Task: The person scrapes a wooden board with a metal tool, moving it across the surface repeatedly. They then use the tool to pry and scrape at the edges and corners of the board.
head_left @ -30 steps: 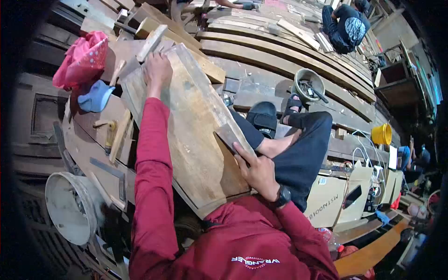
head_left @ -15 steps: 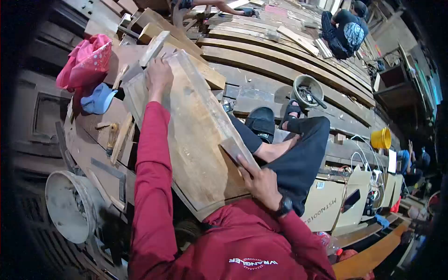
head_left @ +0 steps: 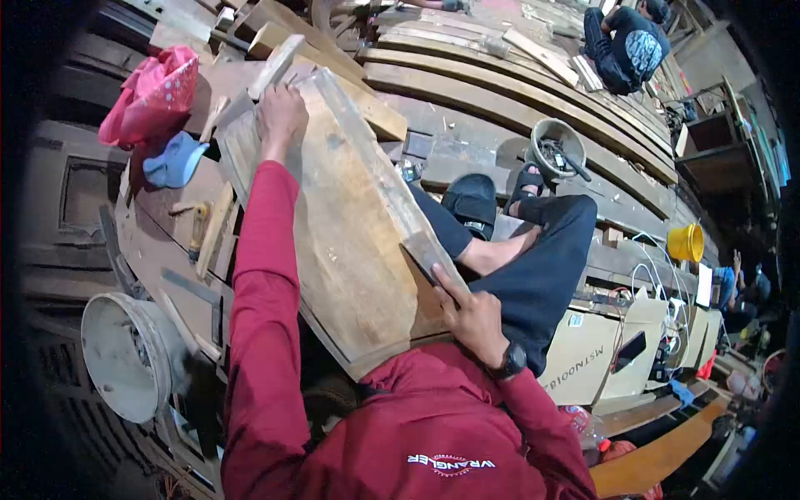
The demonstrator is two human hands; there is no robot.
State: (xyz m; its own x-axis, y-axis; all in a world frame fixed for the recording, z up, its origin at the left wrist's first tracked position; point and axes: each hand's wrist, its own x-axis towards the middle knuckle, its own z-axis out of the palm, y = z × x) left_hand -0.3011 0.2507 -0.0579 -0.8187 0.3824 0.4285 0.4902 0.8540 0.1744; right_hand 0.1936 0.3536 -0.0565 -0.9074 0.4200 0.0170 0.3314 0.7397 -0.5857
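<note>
A wide wooden panel (head_left: 358, 225) with a raised frame along its edges lies slanted across my lap. My left hand (head_left: 282, 117) grips the panel's far end, its fingers wrapped over the top edge beside a narrow wood strip (head_left: 277, 65). Near the panel's right edge, my right hand (head_left: 475, 321) holds a small flat wooden block (head_left: 433, 257), which lies along the frame. A dark watch is on my right wrist.
On the left are a pink bag (head_left: 154, 96), a blue cap (head_left: 175, 161), a hammer (head_left: 198, 229) and a white bucket (head_left: 129, 358). A bucket of tools (head_left: 557, 148) stands ahead on planks. A person (head_left: 629, 46) sits at the upper right; a yellow bucket (head_left: 685, 242) is at right.
The block and my right hand have shifted slightly to the right along with the panel's edge. My left hand still holds the far end. The view has tilted a little.
</note>
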